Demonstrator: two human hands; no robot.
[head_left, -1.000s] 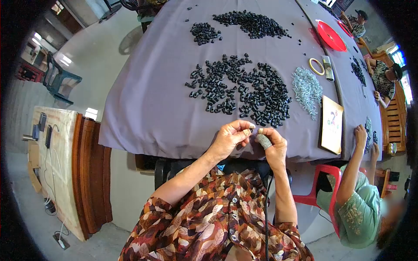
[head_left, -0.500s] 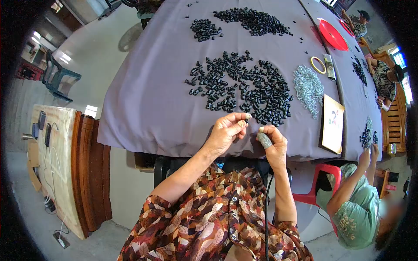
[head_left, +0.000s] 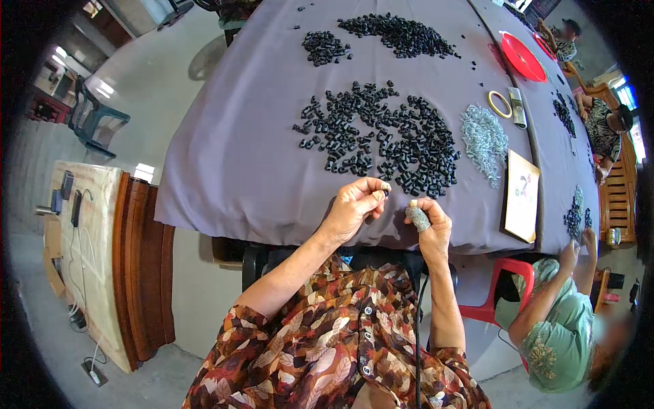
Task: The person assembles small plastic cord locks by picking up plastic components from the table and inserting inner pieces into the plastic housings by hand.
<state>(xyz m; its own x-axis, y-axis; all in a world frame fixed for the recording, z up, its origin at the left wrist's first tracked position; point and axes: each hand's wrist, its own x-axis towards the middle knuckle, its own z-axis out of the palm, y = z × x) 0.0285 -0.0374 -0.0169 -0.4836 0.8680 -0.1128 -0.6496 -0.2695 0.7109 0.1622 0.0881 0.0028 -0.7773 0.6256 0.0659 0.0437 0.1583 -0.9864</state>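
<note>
My left hand (head_left: 354, 210) is closed in a pinch on a small black piece (head_left: 386, 193) at its fingertips. Just to the right is my right hand (head_left: 433, 223), thumb and forefinger pressed together. A grey wrapping (head_left: 418, 219) covers its thumb; whatever the fingertips hold, if anything, is too small to make out. The hands are apart, over the near edge of the grey tablecloth (head_left: 245, 136). Beyond them spreads a pile of small black pieces (head_left: 415, 150). To its right lies a heap of small shiny clear or silvery pieces (head_left: 484, 143).
Farther back are more black pieces (head_left: 402, 35) and a red tray (head_left: 523, 57). A yellow ring (head_left: 499, 104) and a flat board (head_left: 521, 196) lie at right. A person in green (head_left: 555, 327) sits beside a red chair (head_left: 496, 290). A marble-topped cabinet (head_left: 85, 252) stands left.
The fingers of both hands have shifted slightly, and my right hand has turned a little. The black piece shows more clearly at my left fingertips. The whole view has moved slightly.
</note>
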